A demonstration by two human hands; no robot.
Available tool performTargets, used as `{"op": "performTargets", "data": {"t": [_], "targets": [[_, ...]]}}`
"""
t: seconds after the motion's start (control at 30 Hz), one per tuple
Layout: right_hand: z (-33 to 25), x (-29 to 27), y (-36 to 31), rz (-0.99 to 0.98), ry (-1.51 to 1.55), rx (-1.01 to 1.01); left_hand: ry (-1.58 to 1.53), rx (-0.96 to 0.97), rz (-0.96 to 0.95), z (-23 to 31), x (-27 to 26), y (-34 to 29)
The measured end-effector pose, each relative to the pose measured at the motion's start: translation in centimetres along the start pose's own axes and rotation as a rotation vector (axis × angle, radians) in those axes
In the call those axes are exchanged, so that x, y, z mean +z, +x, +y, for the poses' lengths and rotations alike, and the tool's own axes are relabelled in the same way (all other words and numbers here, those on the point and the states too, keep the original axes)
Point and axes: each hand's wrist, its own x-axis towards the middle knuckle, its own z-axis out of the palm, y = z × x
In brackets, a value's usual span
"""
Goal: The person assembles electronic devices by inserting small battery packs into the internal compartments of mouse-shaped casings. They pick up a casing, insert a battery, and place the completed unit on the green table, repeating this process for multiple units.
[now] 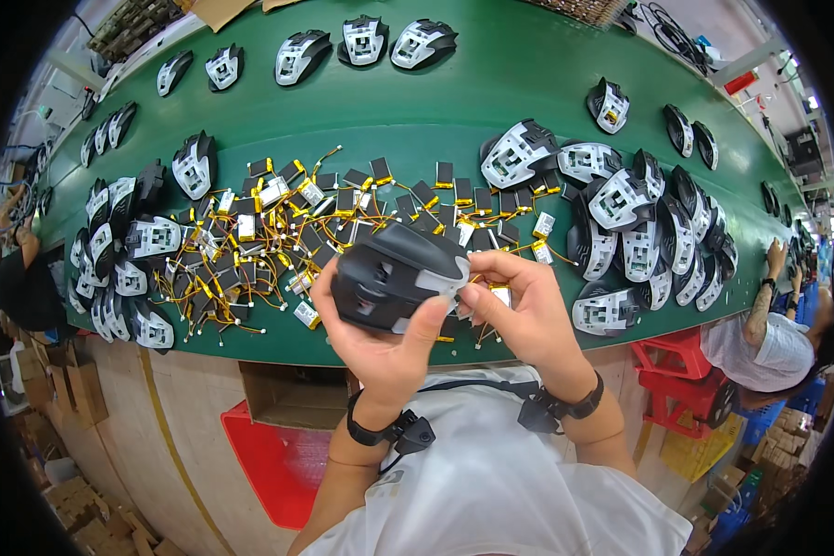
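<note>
A black computer mouse (pixel 389 273) with a silver-grey end is held up over the near part of the green bench. My left hand (pixel 375 357) is closed round it from the left and below, thumb on the near side. At its silver end, my right hand (pixel 537 310) has thumb and index finger pinched together. What lies between those fingertips is too small to make out. Under and behind the mouse spreads a loose pile of small flat battery packs (pixel 222 273), dark or silver, with yellow tape and thin wires ending in white plugs.
Partly assembled mice crowd the bench (pixel 380 111) in a left heap (pixel 153 236) and a right heap (pixel 621 204). Several more mice (pixel 301 56) line the far side. Below the edge are a cardboard box (pixel 292 394) and red bin (pixel 269 463). Another person (pixel 760 338) sits at right.
</note>
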Motion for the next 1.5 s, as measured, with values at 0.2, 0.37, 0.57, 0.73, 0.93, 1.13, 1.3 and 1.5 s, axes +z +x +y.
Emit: {"op": "performTargets", "data": {"t": [0.2, 0.37, 0.57, 0.73, 0.93, 1.13, 1.3, 1.5], "targets": [[0.4, 0.2, 0.5, 0.009, 0.075, 0.07, 0.147, 0.102, -0.047, -0.5, -0.4, 0.0], [-0.6, 0.6, -0.3, -0.198, 0.096, 0.145, -0.453, -0.289, -0.223, -0.5, -1.0, 3.2], [0.2, -0.6, -2.0, 0.114, 0.26, -0.04, -0.666, -0.517, -0.11, -0.7, -1.6, 5.0], [0.9, 0.1, -0.9, 0.184, 0.526, -0.082, -0.589, -0.557, -0.055, -1.4, -0.2, 4.4], [-0.2, 0.8, 0.3, -0.001, 0.823, -0.033, -0.54, -0.494, -0.023, -1.3, 0.6, 4.1], [0.1, 1.6, 0.1, 0.151, -0.138, -0.362, -0.551, -0.462, 0.019, -0.9, 0.9, 4.6], [0.1, 2.6, 0.3, 0.294, -0.328, -0.415, -0.52, -0.369, 0.028, -1.1, 1.4, 4.6], [1.7, 2.8, 1.8, 0.315, 0.207, -0.283, -0.374, -0.198, 0.123, -1.0, 2.7, 3.8]]}}
